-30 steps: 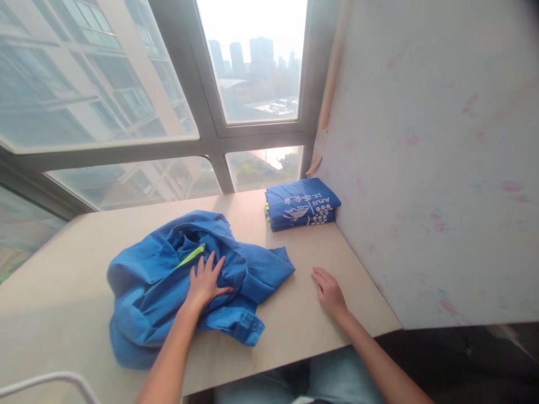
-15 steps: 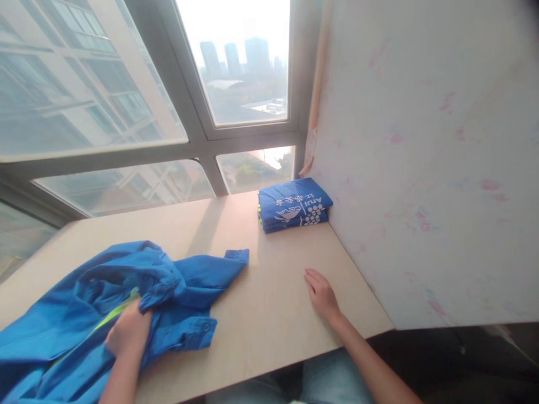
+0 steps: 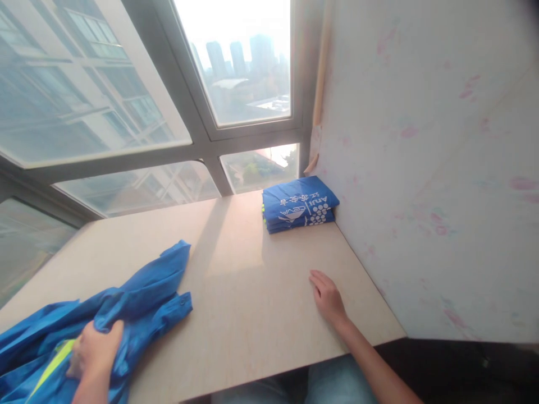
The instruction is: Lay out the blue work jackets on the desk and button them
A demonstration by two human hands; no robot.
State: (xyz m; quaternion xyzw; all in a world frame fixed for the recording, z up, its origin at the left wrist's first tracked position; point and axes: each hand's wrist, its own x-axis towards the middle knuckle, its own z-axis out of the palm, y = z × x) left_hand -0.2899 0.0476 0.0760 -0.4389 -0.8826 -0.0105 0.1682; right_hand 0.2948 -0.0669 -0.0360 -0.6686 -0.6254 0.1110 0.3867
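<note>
At the lower left of the head view, my left hand [image 3: 95,350] grips the cloth of a blue jacket [image 3: 138,303], with the fingers partly buried in its folds. The jacket lies crumpled on the wooden table [image 3: 240,325], a yellow-green stripe showing beside my hand and two sleeve ends pointing right. My right hand [image 3: 327,294] rests on the tabletop near its right side, fingers stretched out and holding nothing. Beyond it, by the wall, sits a neat stack of folded blue garments [image 3: 298,205] with white printing on top.
Windows with a grey frame [image 3: 206,137] rise behind the table. A pale wall [image 3: 421,196] with pink flower marks bounds the right side. The table's front edge runs above my legs [image 3: 337,381].
My left hand has moved left and down, dragging the jacket with it. The sleeve ends have shifted left, baring more tabletop. My right hand stays on the table.
</note>
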